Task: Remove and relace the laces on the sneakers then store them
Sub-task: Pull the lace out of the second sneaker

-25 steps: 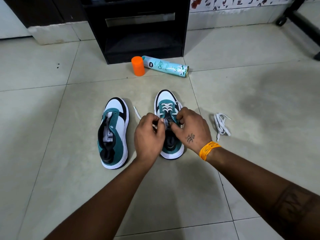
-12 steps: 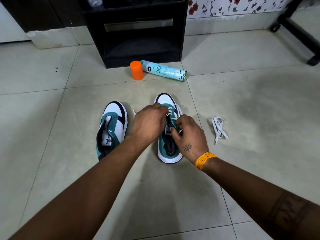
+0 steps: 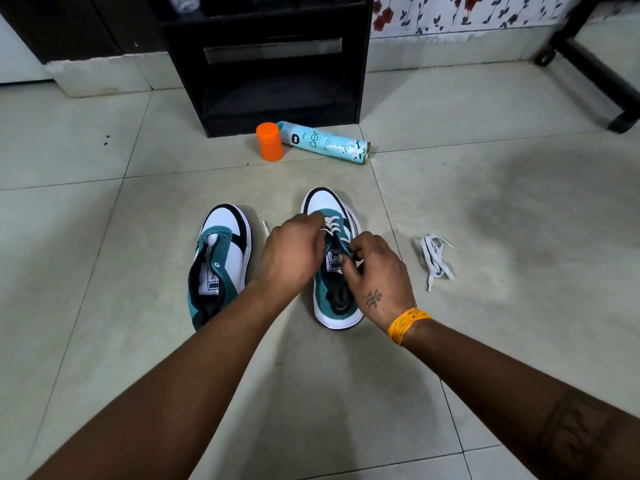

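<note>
Two teal, white and black sneakers stand side by side on the tiled floor, toes pointing away. The left sneaker has no lace and its tongue is exposed. The right sneaker is partly laced with a white lace. My left hand pinches that lace over the eyelets. Fingers of my right hand are closed on the sneaker's teal eyelet flap beside the tongue. A free lace tip lies between the sneakers. A loose white lace lies bundled on the floor to the right.
An orange cap stands beside a teal spray can lying on its side, just in front of a black shelf unit. A black chair base reaches in at the top right. Pale floor tiles surround everything.
My left hand has moved from beside the tongue up over the lower eyelets of the right sneaker. My right hand stayed at the eyelet flap. The view shifted slightly.
</note>
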The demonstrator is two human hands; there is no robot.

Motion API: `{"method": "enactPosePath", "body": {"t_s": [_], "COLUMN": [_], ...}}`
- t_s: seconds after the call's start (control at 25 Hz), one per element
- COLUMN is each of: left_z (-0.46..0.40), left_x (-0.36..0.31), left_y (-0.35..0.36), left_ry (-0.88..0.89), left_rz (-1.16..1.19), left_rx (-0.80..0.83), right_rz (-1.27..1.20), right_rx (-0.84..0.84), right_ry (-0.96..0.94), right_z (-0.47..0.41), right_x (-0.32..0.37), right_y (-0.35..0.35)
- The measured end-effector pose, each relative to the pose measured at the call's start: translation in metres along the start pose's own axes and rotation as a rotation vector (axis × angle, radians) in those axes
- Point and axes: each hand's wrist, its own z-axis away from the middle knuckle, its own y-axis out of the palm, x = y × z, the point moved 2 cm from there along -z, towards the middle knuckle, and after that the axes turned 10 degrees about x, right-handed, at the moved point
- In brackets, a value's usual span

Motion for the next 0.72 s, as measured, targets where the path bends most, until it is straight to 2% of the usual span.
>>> {"method": "enactPosePath", "body": {"t_s": [0.12, 0.16, 0.2, 0.28, 0.32, 0.4, 0.48, 0.52, 0.56, 0.64, 0.68, 0.72], "left_z": [-0.001, 0.001, 0.004, 0.008, 0.008, 0.004, 0.000, 0.001, 0.000, -0.001, 0.000, 0.002], "left_x": [0.013, 0.016, 0.016, 0.011, 0.008, 0.005, 0.006, 0.006, 0.009, 0.010, 0.009, 0.008], "left_y": [0.007, 0.008, 0.005, 0.000, 0.000, -0.007, -0.008, -0.006, -0.005, 0.000, 0.006, 0.009], "left_ry": [-0.498, -0.556, -0.490, -0.134, 0.019, 0.139, 0.149, 0.083, -0.076, -0.523, -0.673, -0.718], "left_rz": [0.826, 0.923, 0.801, 0.192, -0.032, -0.179, -0.157, -0.026, 0.250, 1.057, 1.270, 1.272], "left_rx": [-0.177, -0.182, -0.180, -0.105, -0.061, -0.014, -0.013, -0.051, -0.139, -0.257, -0.261, -0.243], "right_rz": [-0.004, -0.005, -0.006, -0.005, -0.007, -0.015, -0.021, -0.020, -0.020, -0.022, -0.025, -0.029], "right_rx": [-0.009, -0.013, -0.017, -0.022, -0.021, -0.013, -0.009, -0.009, -0.007, -0.002, -0.001, -0.001], "right_ry": [-0.002, -0.001, 0.000, -0.001, 0.000, 0.000, -0.002, -0.003, -0.005, -0.002, 0.000, 0.000], "right_z": [-0.001, -0.001, -0.001, -0.001, 0.000, 0.000, 0.001, 0.001, 0.001, 0.000, 0.000, 0.000], "right_x": [0.002, 0.003, 0.003, 0.003, 0.002, 0.002, 0.001, 0.000, 0.000, 0.000, 0.000, -0.001], "right_y": [0.001, 0.001, 0.002, 0.002, 0.002, 0.003, 0.003, 0.003, 0.003, 0.002, 0.002, 0.003]}}
